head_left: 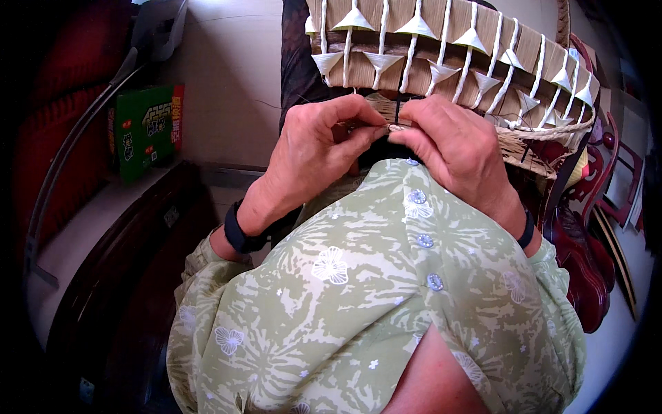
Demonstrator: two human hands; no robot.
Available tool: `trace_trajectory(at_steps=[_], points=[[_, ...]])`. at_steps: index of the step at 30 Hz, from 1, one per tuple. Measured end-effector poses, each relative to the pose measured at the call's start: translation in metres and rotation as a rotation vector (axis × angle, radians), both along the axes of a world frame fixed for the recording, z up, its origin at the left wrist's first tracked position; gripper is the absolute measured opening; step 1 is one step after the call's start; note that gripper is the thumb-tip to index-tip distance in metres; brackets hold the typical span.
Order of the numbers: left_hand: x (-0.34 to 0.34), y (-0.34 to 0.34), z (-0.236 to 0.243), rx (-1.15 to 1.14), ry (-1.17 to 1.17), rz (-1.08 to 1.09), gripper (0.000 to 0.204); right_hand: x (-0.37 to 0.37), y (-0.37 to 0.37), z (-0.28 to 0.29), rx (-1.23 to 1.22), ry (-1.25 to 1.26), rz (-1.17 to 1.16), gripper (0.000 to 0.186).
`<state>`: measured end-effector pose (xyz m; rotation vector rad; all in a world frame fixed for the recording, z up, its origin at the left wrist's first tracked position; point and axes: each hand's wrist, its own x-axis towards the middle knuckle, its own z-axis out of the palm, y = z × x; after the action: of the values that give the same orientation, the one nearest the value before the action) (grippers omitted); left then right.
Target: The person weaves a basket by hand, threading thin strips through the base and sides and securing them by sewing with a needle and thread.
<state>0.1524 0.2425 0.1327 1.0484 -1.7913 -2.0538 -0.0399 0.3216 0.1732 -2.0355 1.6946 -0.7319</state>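
Note:
Both hands meet just in front of the near edge of a woven straw piece (386,69). It has tan bands crossed by white twisted cords and small pale triangular folds. My left hand (314,145) is closed, thumb and forefinger pinching the end of a short pale twisted cord (396,127). From the other side my right hand (458,141) pinches the same cord, its fingers curled and knuckles up. A narrow dark strip (398,108) runs down from the woven edge between the hands. A longer pale braided cord (552,133) follows the piece's right edge. My fingers hide part of that near edge.
On the left stands a green printed box (145,131) beside a red surface (52,148). A curved metal bar (62,155) arcs past it. Dark polished wood furniture (131,276) fills the lower left, and carved reddish wood (583,276) is at the right.

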Motion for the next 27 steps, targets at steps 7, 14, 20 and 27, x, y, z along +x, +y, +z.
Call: trace_trajectory(at_steps=[7, 14, 20, 27], points=[[-0.0028, -0.0023, 0.0067, 0.177, 0.007, 0.018, 0.008, 0.0072, 0.0071, 0.0118, 0.006, 0.276, 0.026, 0.02], [-0.0019, -0.0005, 0.0028, 0.178, 0.01, 0.008, 0.011, 0.0053, 0.0078, 0.0141, 0.091, 0.251, 0.036, 0.015], [0.0014, 0.0003, -0.0023, -0.021, 0.075, -0.026, 0.012, 0.0048, 0.004, 0.0114, 0.116, 0.142, -0.036, 0.013], [0.0021, -0.0012, -0.0027, -0.053, 0.089, -0.041, 0.01, 0.0038, 0.0045, 0.0115, 0.124, 0.149, -0.011, 0.012]])
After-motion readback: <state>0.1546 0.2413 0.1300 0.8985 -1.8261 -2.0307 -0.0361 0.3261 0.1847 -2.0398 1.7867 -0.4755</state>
